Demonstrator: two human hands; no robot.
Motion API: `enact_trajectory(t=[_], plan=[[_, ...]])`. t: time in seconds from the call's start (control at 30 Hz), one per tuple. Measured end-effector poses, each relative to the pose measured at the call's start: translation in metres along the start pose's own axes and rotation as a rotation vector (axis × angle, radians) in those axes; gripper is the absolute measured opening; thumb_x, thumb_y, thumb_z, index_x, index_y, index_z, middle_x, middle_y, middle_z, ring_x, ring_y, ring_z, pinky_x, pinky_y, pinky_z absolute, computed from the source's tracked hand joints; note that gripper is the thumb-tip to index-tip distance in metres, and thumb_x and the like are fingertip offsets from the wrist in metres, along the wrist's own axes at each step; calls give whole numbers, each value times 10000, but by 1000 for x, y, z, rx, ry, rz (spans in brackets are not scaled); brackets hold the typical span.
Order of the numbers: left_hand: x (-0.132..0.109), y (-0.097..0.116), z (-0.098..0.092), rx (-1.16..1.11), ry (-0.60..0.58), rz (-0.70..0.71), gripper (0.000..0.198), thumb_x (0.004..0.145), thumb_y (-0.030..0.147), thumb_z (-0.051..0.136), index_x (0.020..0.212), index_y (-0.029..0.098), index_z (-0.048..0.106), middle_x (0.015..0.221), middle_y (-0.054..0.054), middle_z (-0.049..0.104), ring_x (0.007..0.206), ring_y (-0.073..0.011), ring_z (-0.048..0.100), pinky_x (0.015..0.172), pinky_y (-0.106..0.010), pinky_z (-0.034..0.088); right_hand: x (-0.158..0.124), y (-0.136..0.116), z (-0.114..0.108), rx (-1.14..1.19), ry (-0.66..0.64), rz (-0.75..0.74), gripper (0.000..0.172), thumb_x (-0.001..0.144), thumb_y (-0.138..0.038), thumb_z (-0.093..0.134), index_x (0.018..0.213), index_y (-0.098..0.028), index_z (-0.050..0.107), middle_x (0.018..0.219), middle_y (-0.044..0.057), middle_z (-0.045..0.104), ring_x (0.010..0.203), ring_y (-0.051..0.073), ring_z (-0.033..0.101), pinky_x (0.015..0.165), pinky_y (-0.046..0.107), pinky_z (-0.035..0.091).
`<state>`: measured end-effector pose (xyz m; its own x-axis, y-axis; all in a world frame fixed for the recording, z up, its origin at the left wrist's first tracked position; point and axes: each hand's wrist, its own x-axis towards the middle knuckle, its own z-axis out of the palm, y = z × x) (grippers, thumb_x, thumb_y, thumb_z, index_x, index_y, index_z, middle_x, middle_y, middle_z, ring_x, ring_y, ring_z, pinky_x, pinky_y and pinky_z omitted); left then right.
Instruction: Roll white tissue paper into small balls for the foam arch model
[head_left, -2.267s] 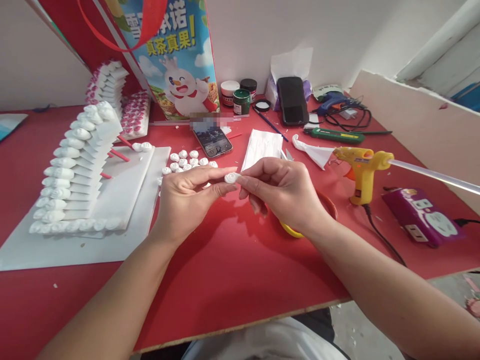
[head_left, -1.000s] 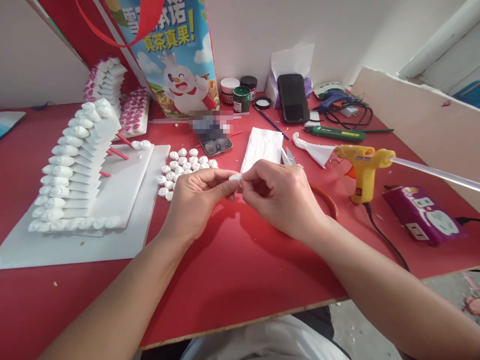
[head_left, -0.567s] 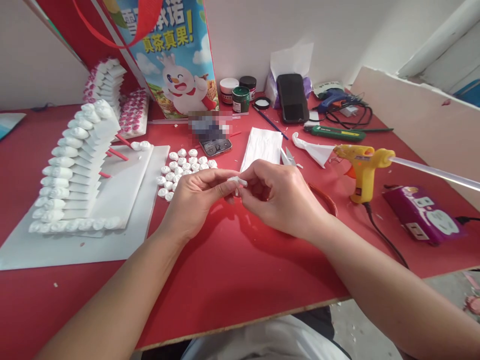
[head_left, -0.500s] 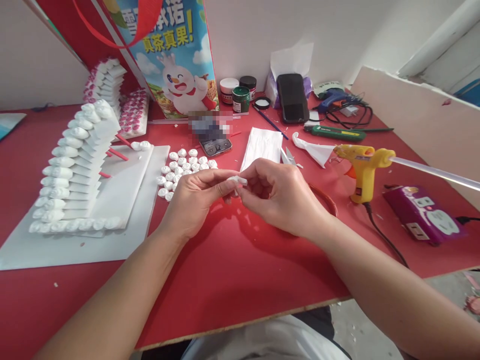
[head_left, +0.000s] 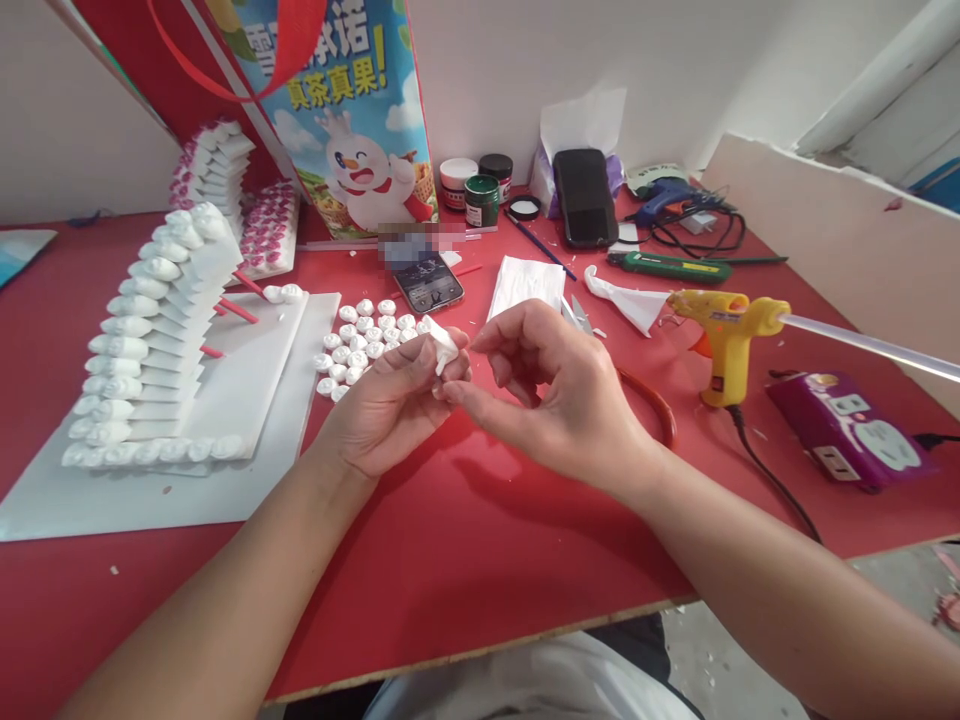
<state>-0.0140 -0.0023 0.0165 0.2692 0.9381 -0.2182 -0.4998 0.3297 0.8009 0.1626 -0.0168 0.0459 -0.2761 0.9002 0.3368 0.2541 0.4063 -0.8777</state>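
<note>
My left hand pinches a small white paper roll between thumb and fingertips above the red table. My right hand curls close against it, its thumb under the roll's tip and its forefinger raised beside it. Just behind the hands lie several finished white rolls in a loose cluster. A stack of white tissue lies beyond my right hand.
At left a white foam board carries a stepped model edged with white rolls. A yellow glue gun stands at right by a purple power strip. A phone, paint jars, a bag and tools line the back.
The roll has turned from lying level between both hands to standing tilted in my left fingers. My right forefinger and thumb have loosened and opened a little; both hands shifted slightly left.
</note>
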Motion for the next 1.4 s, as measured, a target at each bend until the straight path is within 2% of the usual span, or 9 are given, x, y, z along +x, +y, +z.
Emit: enact_trajectory(t=[0.13,0.4,0.7,0.87,1.03,1.1,1.2,1.3,1.4], plan=[[-1,1,3,-12,-16,-11,300,593,378,997,774,230,810,651,28,562,595,-73,470,677,-233,533,2,-3,-1,38,34,65,176,862,-256,708,930,-208,553,785,-10,570,641,107,511,543,257,419],[-2,-6,4,151,13,99,183,715,282,930,862,219,841,885,-36,789,842,-151,699,877,-299,565,7,7,-4,-63,32,90,125,873,-272,670,831,-188,587,757,-1,650,618,108,549,558,257,426],[-1,-9,3,203,66,91,225,734,296,912,910,177,837,814,-31,755,734,-118,660,811,-274,563,11,13,-10,-137,32,96,146,907,-237,630,773,-180,619,697,-10,668,593,103,536,575,247,393],[0,-8,-1,197,106,94,241,707,305,931,886,177,834,781,-33,759,696,-121,666,747,-269,561,12,-10,-29,-601,-63,103,353,959,-264,589,623,-205,503,530,-18,471,466,94,315,492,281,224],[0,-6,-2,218,118,68,258,701,320,935,880,162,835,754,-38,756,683,-121,662,733,-273,566,-11,-33,-59,-1041,-314,35,544,784,-114,706,498,-238,261,402,-45,266,380,69,106,446,315,89],[0,-5,-2,214,127,73,274,691,319,939,891,163,835,759,-39,757,689,-125,665,732,-277,565,-26,-35,-73,-1240,-190,116,549,847,-210,690,521,-246,249,416,-35,283,372,79,148,461,313,92],[0,-4,0,201,130,92,280,676,319,945,880,164,832,758,-38,754,688,-127,661,733,-287,568,-45,-30,-92,-1520,18,406,445,940,-375,633,636,-260,330,575,41,514,440,151,389,493,311,218],[0,-4,2,185,109,87,282,663,328,950,860,165,831,743,-37,749,674,-128,652,725,-296,574,-48,-19,-106,-1521,35,653,315,979,-394,581,731,-257,444,700,125,638,559,230,523,550,345,322],[-1,-5,3,186,98,66,278,661,321,954,859,167,835,729,-38,750,678,-128,661,710,-281,578,-41,-6,-114,-1375,107,733,229,973,-364,546,786,-238,503,801,197,695,636,264,569,606,378,376]])
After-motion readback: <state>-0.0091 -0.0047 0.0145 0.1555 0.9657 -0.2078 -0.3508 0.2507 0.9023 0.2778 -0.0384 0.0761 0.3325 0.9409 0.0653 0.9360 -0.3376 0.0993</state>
